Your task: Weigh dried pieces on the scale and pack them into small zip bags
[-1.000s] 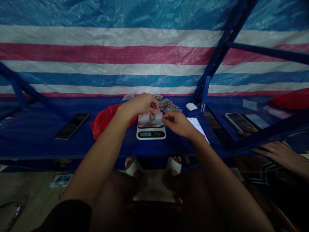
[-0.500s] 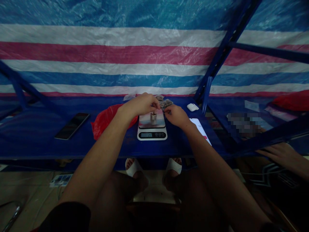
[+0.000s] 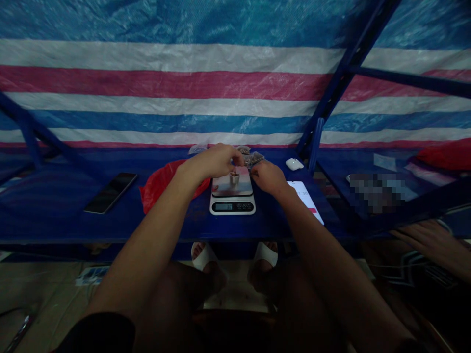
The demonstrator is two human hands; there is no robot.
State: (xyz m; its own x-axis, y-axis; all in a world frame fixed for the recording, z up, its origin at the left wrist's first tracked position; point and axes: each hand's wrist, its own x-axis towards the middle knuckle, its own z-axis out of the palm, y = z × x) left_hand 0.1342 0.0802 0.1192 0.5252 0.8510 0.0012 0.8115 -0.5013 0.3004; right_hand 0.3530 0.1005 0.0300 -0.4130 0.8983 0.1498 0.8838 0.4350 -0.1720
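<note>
White digital scale (image 3: 232, 207) carries a small metal cup (image 3: 234, 178) on its platform. Left hand (image 3: 214, 161) hangs just above the cup, fingers (image 3: 237, 160) pinched together; whether they hold anything cannot be told. Right hand (image 3: 268, 177) curls beside the scale, near brown packets (image 3: 253, 158) behind it. Red plastic bag (image 3: 162, 185) lies left of the scale, earbud case (image 3: 294, 164) right.
</note>
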